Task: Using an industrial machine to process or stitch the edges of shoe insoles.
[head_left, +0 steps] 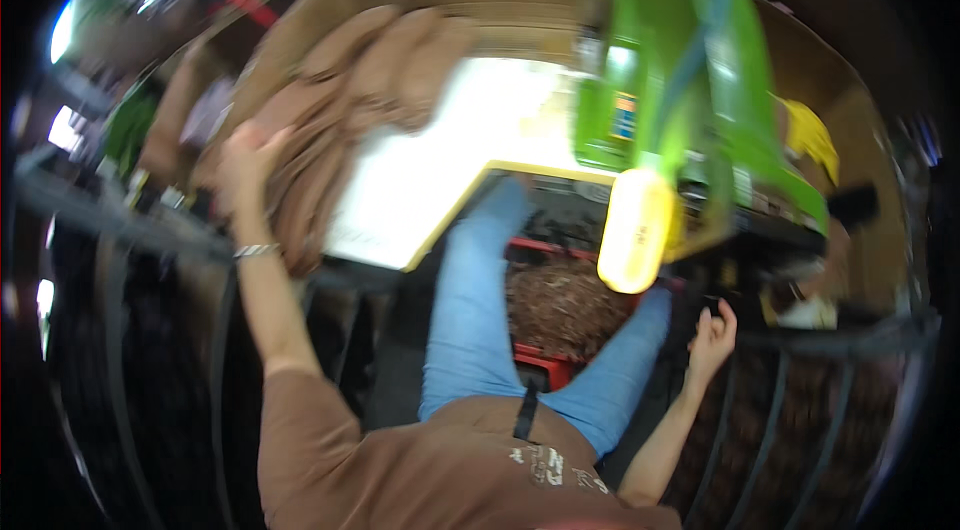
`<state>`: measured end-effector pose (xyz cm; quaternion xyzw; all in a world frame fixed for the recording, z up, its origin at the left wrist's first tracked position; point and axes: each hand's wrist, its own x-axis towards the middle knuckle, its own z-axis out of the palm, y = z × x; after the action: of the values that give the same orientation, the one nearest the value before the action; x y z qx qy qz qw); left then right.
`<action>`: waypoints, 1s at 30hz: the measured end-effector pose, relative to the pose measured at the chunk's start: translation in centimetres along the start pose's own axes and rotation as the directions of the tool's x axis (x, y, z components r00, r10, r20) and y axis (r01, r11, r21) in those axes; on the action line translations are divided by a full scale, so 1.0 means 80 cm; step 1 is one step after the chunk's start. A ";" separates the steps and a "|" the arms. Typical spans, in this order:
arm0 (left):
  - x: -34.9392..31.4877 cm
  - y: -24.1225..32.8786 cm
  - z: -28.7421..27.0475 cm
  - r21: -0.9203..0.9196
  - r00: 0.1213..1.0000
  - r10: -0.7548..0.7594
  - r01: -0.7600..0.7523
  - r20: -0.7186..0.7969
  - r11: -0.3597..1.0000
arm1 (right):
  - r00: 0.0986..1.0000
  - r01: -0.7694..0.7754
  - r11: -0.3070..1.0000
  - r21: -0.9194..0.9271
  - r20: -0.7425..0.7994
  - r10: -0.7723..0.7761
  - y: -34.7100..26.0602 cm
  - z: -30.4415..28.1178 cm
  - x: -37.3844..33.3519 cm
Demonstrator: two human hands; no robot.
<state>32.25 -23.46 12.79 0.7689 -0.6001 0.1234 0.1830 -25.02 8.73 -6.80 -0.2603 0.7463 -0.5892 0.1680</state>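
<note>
Left hand (pixel 250 152) at brown fabric pieces (pixel 338 118), piled along white bench's (pixel 450 145) left side; grip unclear, blurred. Right hand (pixel 711 335) half-curled, near green sewing machine (pixel 655 60); can't tell if holding.

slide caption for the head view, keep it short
Left hand at a pile of brown fabric pieces, right hand beside the right knee, green machine ahead.
</note>
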 end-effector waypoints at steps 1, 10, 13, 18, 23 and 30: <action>-0.005 0.003 0.002 0.052 0.989 0.072 -0.066 -0.128 0.996 | 0.997 0.005 1.000 0.019 0.076 -0.007 0.011 0.007 -0.009; -0.194 0.083 -0.093 -0.499 0.882 0.364 -0.471 -0.301 0.728 | 0.647 -0.488 0.851 0.194 0.735 0.204 -0.034 0.121 -0.125; -0.255 0.133 -0.073 -0.866 0.893 0.409 -0.046 0.188 0.499 | 0.629 -0.592 0.710 0.380 0.769 0.113 -0.051 0.135 -0.126; -0.324 0.216 -0.003 -0.918 0.868 0.416 0.362 0.270 -0.161 | 0.754 -0.576 0.627 0.524 0.637 0.161 -0.017 0.086 -0.108; -0.406 0.281 0.036 -0.908 0.804 0.474 0.418 0.359 -0.022 | 0.664 -0.607 0.739 0.293 0.697 0.270 0.017 0.017 -0.159; -0.383 0.357 0.003 -0.811 0.307 0.778 0.422 0.549 0.405 | 0.668 -0.601 0.755 0.262 0.683 0.296 -0.007 0.035 -0.216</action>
<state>-3.03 -2.77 3.86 0.3596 -0.6489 -0.6520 0.1564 -9.38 16.57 -7.93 -0.1863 0.5287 -0.5731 0.5978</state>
